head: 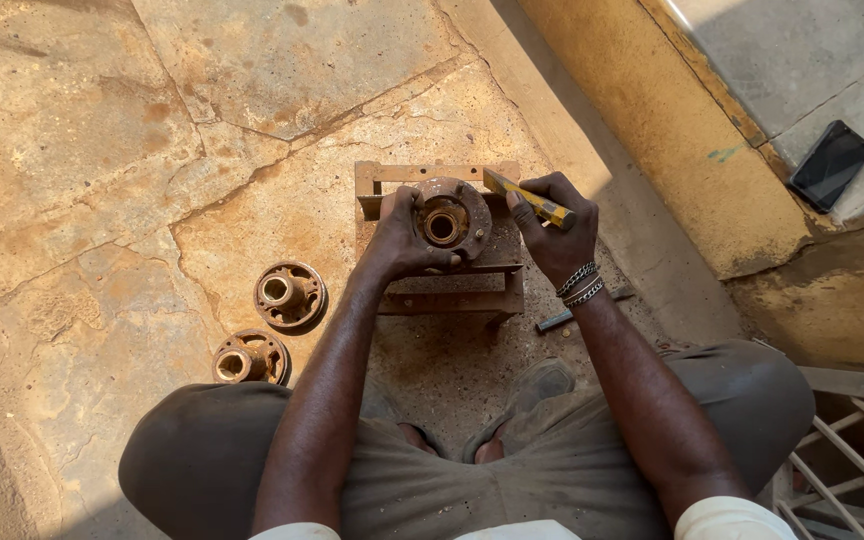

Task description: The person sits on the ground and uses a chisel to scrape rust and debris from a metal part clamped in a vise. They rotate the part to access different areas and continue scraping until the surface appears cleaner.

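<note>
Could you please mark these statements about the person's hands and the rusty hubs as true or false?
1. The left hand grips the rusty hub on the metal stand. True.
2. The right hand is empty. False: it holds a yellow-and-black tool angled toward the hub.
3. Two more hubs lie on the stone floor beside the person's left arm. True.
4. A dark phone lies on the stand. False: it lies on the raised ledge at the upper right.
</note>
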